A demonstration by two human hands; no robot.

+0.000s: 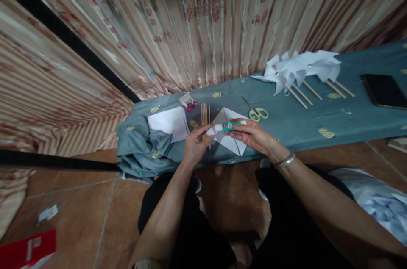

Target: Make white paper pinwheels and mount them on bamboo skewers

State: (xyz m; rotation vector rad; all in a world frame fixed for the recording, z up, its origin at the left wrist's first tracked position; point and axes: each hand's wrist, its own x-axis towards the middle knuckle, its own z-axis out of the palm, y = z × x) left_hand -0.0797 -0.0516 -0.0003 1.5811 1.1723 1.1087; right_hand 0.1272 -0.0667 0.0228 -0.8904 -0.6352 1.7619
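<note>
A white and green glue stick (227, 126) is held level between my two hands. My left hand (197, 142) pinches its white end, and my right hand (252, 133) grips the green-labelled body. Whether the cap is on or off I cannot tell. Below it lies a square white sheet of paper (237, 146) with cuts or creases running in from its corners. Several thin wooden sticks (203, 112) rest beside the sheet, partly behind my left hand. Green-handled scissors (258, 114) lie just beyond my right hand.
A stack of white paper (168, 123) and a small red box of metal pins (189, 103) are at the left. Several paper pinwheels (302, 67) on sticks and a dark phone or tablet (384, 90) lie right. A blue-green cloth (349, 120) covers the bench; a curtain hangs behind.
</note>
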